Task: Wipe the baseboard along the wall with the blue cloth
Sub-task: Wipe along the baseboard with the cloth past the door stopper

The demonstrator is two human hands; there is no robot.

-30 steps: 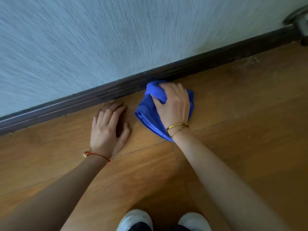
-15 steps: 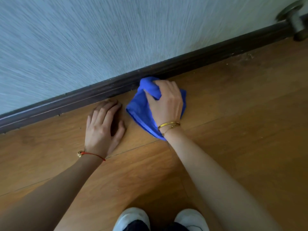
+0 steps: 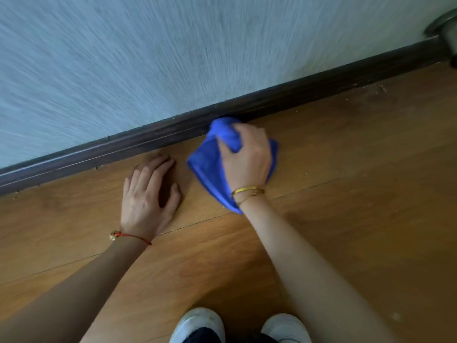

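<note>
Along the foot of the pale textured wall [image 3: 173,58] runs the dark baseboard [image 3: 138,144], rising from the low left edge of the view to the high right edge. The right hand [image 3: 247,159] is closed around the blue cloth [image 3: 207,169], with the fingers curled tight over a bunched part of it. The top bunch of the cloth touches the lower edge of the baseboard, about in the middle of its visible length. The rest of the cloth spreads on the wooden floor [image 3: 358,194] under the hand, and one corner points back beside the wrist. Two thin gold bangles [image 3: 247,190] sit on this wrist.

The left hand [image 3: 148,196] lies flat on the floor just beside the cloth, not touching it. Its fingers are straight and close together and they hold nothing; the fingertips stop near the baseboard, with a narrow strip of floor between. A red string bracelet [image 3: 131,236] is around the left wrist.

To the right of the cloth the baseboard and the floor beside it are open up to a grey metal object [image 3: 445,28] at the far right edge; what it is I cannot tell. Small crumbs [image 3: 378,89] lie on the floor close to the baseboard there. To the left of the left hand the strip is open also to the frame edge. At the bottom edge two white shoes [image 3: 197,325] show between the forearms.
</note>
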